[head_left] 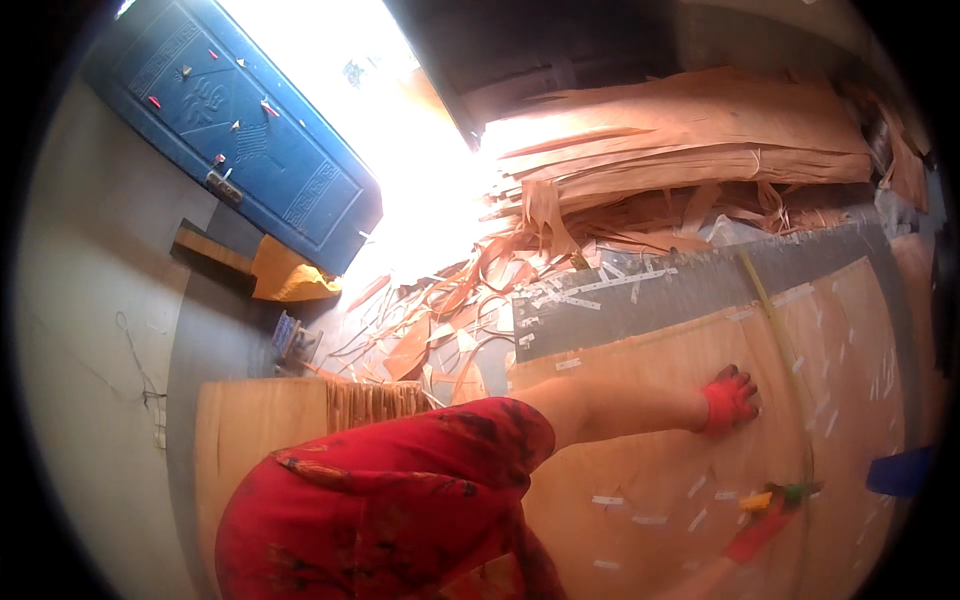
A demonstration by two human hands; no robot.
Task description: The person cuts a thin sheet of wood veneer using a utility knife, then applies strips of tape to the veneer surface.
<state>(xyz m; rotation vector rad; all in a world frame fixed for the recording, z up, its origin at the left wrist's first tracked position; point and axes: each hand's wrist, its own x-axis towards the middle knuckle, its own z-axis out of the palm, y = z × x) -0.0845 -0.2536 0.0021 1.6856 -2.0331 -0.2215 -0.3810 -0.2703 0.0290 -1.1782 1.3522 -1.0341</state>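
Note:
My left hand (730, 400), in a red glove with dark fingertips, rests open on a light-brown wood veneer sheet (640, 440), its fingers pressed down beside a long yellow strip (775, 325). Lower in the head view, my right hand (762, 530), also in a red glove, is closed on a yellow-and-green hand tool (780, 497). That tool lies at the lower part of the yellow strip; motion blurs its exact kind. Short white tape pieces (607, 500) are scattered over the veneer.
A tall veneer stack (690, 135) stands at the back, with torn scraps (430, 335) before it. Another stack (260, 415) is at left. A blue door (240, 120) stands upper left, by a yellow sack (290, 272). A dark blue object (900, 472) sits at right.

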